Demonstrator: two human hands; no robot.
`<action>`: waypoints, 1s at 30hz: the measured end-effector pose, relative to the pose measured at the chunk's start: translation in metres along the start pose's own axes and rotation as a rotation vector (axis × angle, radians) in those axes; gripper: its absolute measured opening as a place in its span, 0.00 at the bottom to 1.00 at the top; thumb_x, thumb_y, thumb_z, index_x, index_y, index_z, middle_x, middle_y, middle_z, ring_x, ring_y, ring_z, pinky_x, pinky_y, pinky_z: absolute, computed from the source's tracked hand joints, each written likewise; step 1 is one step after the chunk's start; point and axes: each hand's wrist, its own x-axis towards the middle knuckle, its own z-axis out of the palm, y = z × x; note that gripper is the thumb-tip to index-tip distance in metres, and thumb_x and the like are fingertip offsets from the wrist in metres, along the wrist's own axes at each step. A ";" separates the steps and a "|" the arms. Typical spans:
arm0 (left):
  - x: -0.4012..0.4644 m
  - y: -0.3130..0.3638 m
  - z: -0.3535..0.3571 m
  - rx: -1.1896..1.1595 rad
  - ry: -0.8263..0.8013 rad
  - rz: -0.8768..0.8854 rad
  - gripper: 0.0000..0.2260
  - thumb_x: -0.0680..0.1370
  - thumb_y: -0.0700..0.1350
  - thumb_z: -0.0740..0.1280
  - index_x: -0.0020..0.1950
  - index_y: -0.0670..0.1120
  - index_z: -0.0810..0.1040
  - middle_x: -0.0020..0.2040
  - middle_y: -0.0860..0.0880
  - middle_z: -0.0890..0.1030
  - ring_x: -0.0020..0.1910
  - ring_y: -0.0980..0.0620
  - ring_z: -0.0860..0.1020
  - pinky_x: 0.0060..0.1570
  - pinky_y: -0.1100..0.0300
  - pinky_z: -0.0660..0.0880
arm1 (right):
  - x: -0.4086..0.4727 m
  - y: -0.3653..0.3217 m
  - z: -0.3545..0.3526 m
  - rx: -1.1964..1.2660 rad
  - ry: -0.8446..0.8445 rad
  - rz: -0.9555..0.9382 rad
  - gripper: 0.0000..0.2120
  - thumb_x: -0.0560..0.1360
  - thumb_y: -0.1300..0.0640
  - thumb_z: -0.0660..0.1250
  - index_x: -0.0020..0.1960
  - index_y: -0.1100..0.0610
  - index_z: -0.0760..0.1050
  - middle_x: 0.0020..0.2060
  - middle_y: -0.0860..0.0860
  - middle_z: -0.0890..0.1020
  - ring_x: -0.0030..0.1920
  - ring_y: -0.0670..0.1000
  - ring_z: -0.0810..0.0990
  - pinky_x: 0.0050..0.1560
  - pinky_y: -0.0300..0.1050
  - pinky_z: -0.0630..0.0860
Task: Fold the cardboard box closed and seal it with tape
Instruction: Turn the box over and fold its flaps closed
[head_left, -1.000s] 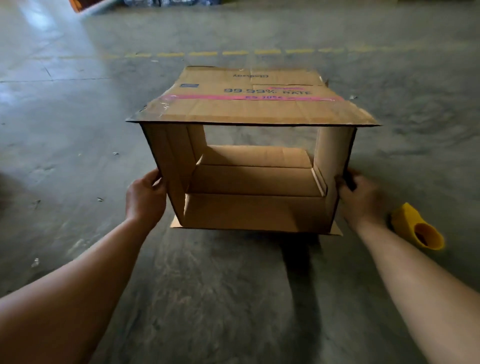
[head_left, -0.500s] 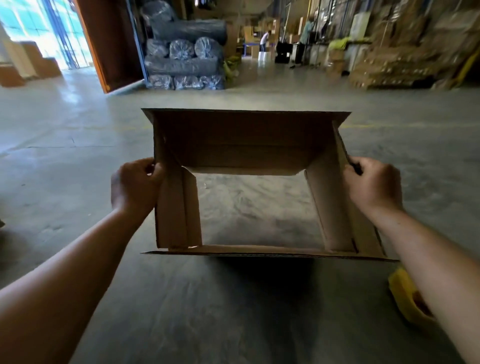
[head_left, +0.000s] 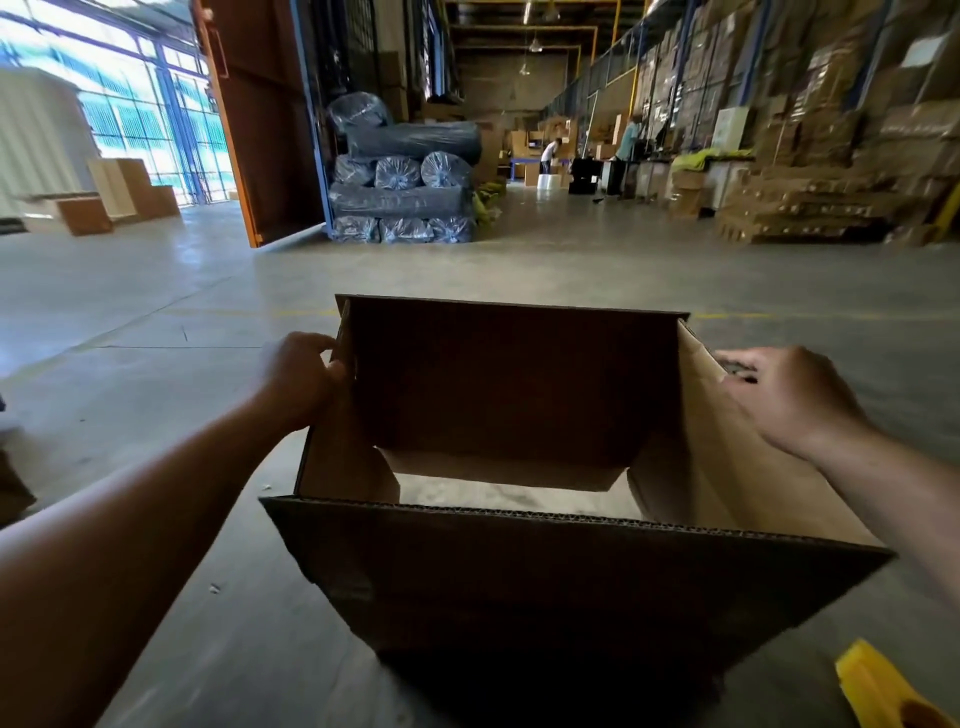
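Observation:
A brown cardboard box (head_left: 519, 571) is held up off the concrete floor in front of me, its flaps loose and both ends open so the floor shows through the middle. My left hand (head_left: 301, 376) grips the box's left wall near its far corner. My right hand (head_left: 784, 397) holds the top edge of the right wall, with something dark under its fingers. A yellow tape dispenser (head_left: 883, 691) lies on the floor at the lower right, partly cut off by the frame.
Wrapped grey rolls (head_left: 405, 182) are stacked ahead by an orange door (head_left: 254, 119). Stacked cartons and pallets (head_left: 810, 208) line the right side. Two people (head_left: 628, 140) stand far down the aisle. Open concrete floor (head_left: 156, 322) surrounds me.
The box has been lifted off the floor and turned over toward me, its near flap now hanging in front. Both hands stayed on its side walls. The view rose from the floor to the hall.

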 end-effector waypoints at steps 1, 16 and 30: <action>0.000 0.002 0.001 -0.040 -0.065 -0.005 0.17 0.77 0.34 0.66 0.65 0.42 0.79 0.48 0.39 0.84 0.41 0.43 0.81 0.38 0.58 0.74 | 0.002 0.001 0.001 -0.012 -0.059 0.012 0.19 0.75 0.58 0.67 0.65 0.52 0.77 0.50 0.59 0.84 0.51 0.59 0.82 0.41 0.43 0.71; 0.005 0.005 0.003 -0.136 -0.409 -0.204 0.29 0.79 0.36 0.62 0.77 0.57 0.64 0.42 0.46 0.82 0.25 0.54 0.81 0.23 0.57 0.78 | 0.014 0.005 0.018 -0.100 -0.277 0.106 0.24 0.73 0.59 0.64 0.67 0.44 0.73 0.24 0.49 0.77 0.21 0.53 0.74 0.24 0.40 0.65; 0.012 -0.014 0.023 -0.084 -0.826 -0.029 0.23 0.81 0.56 0.60 0.77 0.59 0.64 0.69 0.51 0.71 0.52 0.50 0.81 0.50 0.59 0.75 | 0.032 0.008 0.036 -0.036 -0.477 0.118 0.30 0.74 0.50 0.68 0.74 0.47 0.63 0.64 0.60 0.76 0.59 0.62 0.78 0.56 0.54 0.74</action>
